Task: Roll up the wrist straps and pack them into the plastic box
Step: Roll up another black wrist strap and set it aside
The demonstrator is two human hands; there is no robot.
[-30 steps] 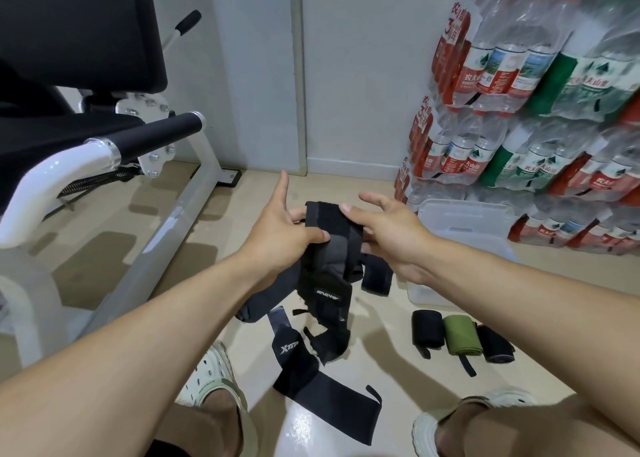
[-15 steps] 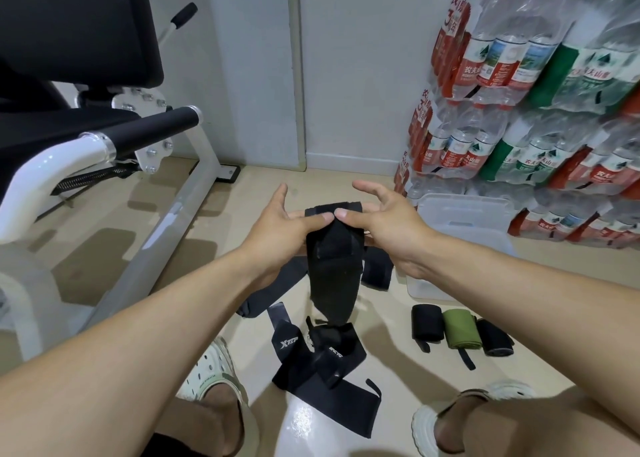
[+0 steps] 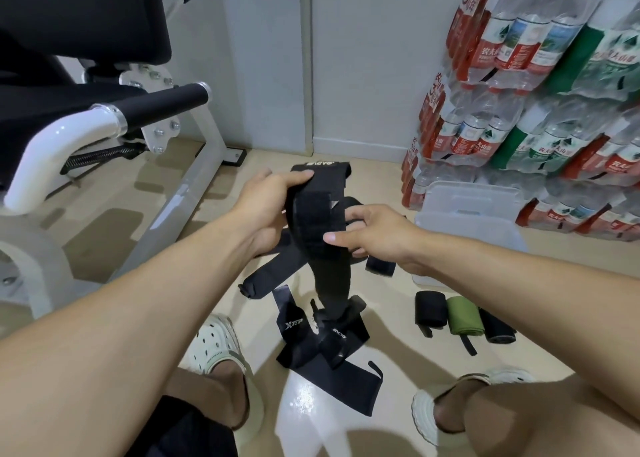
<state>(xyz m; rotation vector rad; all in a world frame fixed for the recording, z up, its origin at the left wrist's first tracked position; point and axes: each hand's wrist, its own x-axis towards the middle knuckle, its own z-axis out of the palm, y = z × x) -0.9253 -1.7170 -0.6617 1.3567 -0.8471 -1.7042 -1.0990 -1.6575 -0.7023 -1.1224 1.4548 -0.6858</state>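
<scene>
The plastic box [image 3: 467, 214] is partly masked by the right forearm; its contents cannot be made out. A black wrist strap [image 3: 320, 228], held above the floor [image 3: 381, 318], hangs long with its tail reaching the loose straps [image 3: 322, 349]. Left hand [image 3: 266, 204] grips its upper end; right hand [image 3: 374, 235] pinches its middle.

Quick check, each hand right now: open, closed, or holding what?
Left hand: closed, gripping the upper part of the black wrist strap.
Right hand: closed, pinching the same strap lower down, thumb on its front.
</scene>
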